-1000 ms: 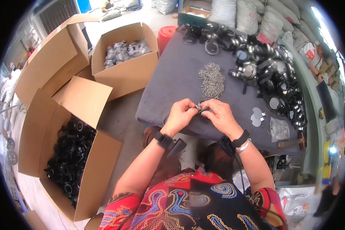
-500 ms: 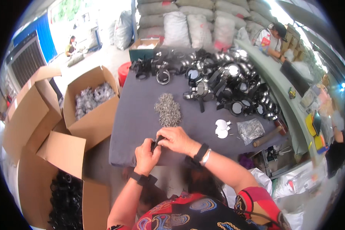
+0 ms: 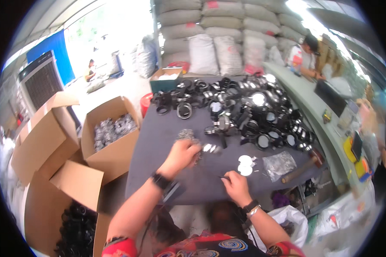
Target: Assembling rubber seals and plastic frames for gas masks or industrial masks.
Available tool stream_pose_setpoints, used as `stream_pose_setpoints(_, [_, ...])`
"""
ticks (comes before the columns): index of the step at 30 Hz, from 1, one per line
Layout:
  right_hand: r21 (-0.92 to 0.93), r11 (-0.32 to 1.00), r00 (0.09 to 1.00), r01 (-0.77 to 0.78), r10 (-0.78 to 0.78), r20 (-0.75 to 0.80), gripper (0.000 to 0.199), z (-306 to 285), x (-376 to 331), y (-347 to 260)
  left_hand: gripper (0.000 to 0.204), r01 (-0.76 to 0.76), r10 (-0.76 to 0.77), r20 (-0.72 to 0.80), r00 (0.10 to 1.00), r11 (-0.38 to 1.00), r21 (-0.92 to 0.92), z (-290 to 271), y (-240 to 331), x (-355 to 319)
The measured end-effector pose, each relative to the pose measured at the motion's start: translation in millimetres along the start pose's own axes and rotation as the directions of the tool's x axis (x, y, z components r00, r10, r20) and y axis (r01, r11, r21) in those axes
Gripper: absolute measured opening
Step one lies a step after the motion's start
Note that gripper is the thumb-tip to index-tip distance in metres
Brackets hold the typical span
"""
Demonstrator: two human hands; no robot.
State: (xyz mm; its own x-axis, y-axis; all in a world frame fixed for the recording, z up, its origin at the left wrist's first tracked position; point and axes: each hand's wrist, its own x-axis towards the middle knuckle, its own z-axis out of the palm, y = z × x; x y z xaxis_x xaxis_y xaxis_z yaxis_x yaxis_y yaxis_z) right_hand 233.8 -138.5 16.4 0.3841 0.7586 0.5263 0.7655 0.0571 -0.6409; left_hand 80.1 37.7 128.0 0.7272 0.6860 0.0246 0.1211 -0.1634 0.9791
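On the grey-covered table [image 3: 158, 141], my left hand [image 3: 182, 157] is over the pile of small metal pieces [image 3: 185, 134], partly covering it. Its fingers are curled in; what they hold, if anything, is hidden. Just right of those fingers is a shiny metal piece [image 3: 212, 148], smeared by motion; whether the hand touches it I cannot tell. Farther right, near the front edge, my right hand [image 3: 237, 186] pinches a small dark strip [image 3: 223, 177]. White discs [image 3: 245, 165] lie just beyond it. A heap of black-and-silver ring-shaped parts [image 3: 261, 118] covers the table's far right.
A clear bag of small parts [image 3: 279, 165] and a wooden-handled hammer [image 3: 292, 174] lie at right. Open cardboard boxes [image 3: 116, 158] stand at left, holding silver and black parts. A co-worker [image 3: 304, 60] sits by the long bench [image 3: 294, 83]. Stacked sacks [image 3: 223, 21] fill the back.
My hands were together at the table's front edge around a black piece; they are now apart. The left has moved forward onto the metal pile, the right to the right. The view has tilted up.
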Motion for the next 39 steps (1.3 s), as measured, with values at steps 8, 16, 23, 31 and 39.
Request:
stream_pose_setpoints(8, [-0.037,0.996,0.996,0.086,-0.086,0.014,0.013,5,1,3,0.056,-0.458,0.496,-0.216,0.841,0.865,0.205,42,45,195])
stream_pose_setpoints(16, [-0.108,0.992,0.997,0.072,-0.072,0.001,0.015,0,6,8,0.039,-0.051,0.213,-0.022,0.977,0.333,0.942,-94,-23,234])
stream_pose_setpoints(23, [-0.135,0.989,0.998,0.057,-0.051,0.048,0.016,-2,6,7,0.061,-0.062,0.202,0.037,0.979,0.119,0.991,-70,-38,280])
stream_pose_setpoints(31, [-0.142,0.987,0.997,0.07,-0.068,0.023,0.017,4,6,11,0.032,-0.05,0.196,0.052,0.979,-0.016,0.999,-91,-79,301])
stream_pose_setpoints(39, [-0.16,0.985,0.997,0.072,-0.067,0.04,0.018,2,9,13,0.029,-0.312,0.084,0.311,0.947,-0.004,0.95,-110,-56,233])
